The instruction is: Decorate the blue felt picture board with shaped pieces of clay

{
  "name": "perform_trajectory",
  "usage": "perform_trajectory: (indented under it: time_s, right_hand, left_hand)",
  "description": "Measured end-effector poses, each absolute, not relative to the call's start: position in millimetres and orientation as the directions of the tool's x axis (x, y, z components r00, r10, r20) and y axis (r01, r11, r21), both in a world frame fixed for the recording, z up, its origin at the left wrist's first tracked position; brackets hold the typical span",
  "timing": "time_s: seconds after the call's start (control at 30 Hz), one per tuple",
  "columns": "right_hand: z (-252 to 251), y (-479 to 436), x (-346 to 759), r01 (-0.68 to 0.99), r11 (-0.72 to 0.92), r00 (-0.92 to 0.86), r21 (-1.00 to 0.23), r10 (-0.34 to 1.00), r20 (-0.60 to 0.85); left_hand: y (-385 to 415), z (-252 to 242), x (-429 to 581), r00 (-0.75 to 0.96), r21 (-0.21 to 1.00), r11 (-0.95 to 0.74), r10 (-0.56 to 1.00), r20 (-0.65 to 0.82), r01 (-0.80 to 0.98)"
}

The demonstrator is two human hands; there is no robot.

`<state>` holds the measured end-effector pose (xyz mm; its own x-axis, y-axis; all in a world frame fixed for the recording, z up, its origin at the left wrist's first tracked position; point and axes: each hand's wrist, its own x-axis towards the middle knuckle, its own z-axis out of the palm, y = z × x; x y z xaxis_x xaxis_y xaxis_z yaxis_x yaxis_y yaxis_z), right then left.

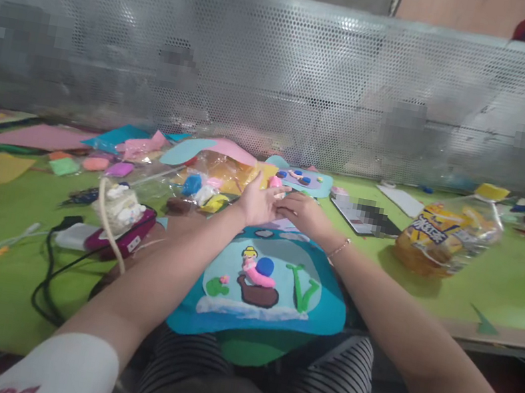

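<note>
My left hand (260, 203) is held palm up over the top of a blue craft picture (332, 317), its thumb spread and its fingers reaching right. The fingertips of my right hand (304, 212) are bent and pressed against the left fingers. Anything between them is hidden. Below lies the picture, overhanging the table's front edge above my lap. It carries a clay snail (259, 274) with a pink body, blue shell and yellow hat, on a brown clay shape (258, 294). Green clay plants (302, 288) stand to its right.
Clay packets (203, 189) and coloured sheets lie left and behind. A power strip (121, 232) with cables sits at left. A phone (365, 216) and a large drink bottle (449, 233) stand right. A perforated metal screen (283, 78) closes off the back.
</note>
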<state>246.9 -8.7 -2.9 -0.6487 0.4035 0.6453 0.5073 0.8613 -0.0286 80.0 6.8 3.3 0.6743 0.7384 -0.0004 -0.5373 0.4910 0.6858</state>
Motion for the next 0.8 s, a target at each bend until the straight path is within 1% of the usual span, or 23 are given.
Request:
perform_trajectory:
  time_s: [0.07, 0.1, 0.2, 0.27, 0.3, 0.33, 0.37, 0.47, 0.57, 0.67, 0.8]
  right_hand:
    - [-4.8, -9.2, 246.1, 0.513, 0.851, -0.592, -0.111, 0.444, 0.672]
    - [-5.4, -10.0, 245.4, 0.517, 0.839, -0.551, -0.172, 0.48, 0.682]
    - [-4.9, -13.3, 243.7, 0.49, 0.761, -0.4, -0.425, 0.63, 0.666]
    - [-3.3, -15.4, 243.6, 0.419, 0.695, -0.35, -0.584, 0.718, 0.602]
    - [-2.7, -16.0, 243.9, 0.381, 0.666, -0.35, -0.641, 0.746, 0.567]
    - [-2.2, -16.3, 244.4, 0.353, 0.642, -0.37, -0.68, 0.764, 0.529]
    - [-2.1, -16.3, 245.0, 0.339, 0.624, -0.409, -0.704, 0.772, 0.487]
    - [-3.8, -14.5, 246.6, 0.38, 0.586, -0.556, -0.716, 0.763, 0.329]
    - [-5.4, -13.2, 247.0, 0.488, 0.575, -0.623, -0.656, 0.756, 0.199]
    - [-4.9, -13.9, 247.2, 0.552, 0.583, -0.633, -0.596, 0.759, 0.156]
    - [-5.3, -13.5, 248.4, 0.574, 0.573, -0.632, -0.586, 0.764, 0.128]
  left_hand:
    - [6.4, 3.9, 79.4, 0.693, 0.711, 0.491, 0.721, -0.006, -0.504]
    - [6.3, 4.3, 79.0, 0.701, 0.731, 0.484, 0.713, -0.011, -0.481]
    - [8.3, 3.9, 79.2, 0.693, 0.827, 0.413, 0.72, -0.04, -0.381]
    - [12.5, 0.8, 81.3, 0.612, 0.939, 0.249, 0.789, -0.055, -0.237]
    - [15.2, -1.8, 82.7, 0.55, 0.979, 0.147, 0.834, -0.045, -0.142]
    - [18.3, -4.9, 84.1, 0.468, 1.0, 0.02, 0.884, -0.01, -0.018]
    - [21.3, -8.4, 85.2, 0.418, 0.998, -0.037, 0.908, 0.013, 0.048]
    - [28.0, -18.4, 86.0, 0.359, 0.975, -0.137, 0.931, 0.066, 0.177]
    - [29.2, -23.9, 82.9, 0.366, 0.911, -0.266, 0.92, 0.141, 0.316]
    - [28.0, -25.1, 79.5, 0.43, 0.829, -0.363, 0.887, 0.168, 0.426]
    - [29.2, -26.1, 77.4, 0.513, 0.735, -0.44, 0.846, 0.146, 0.516]
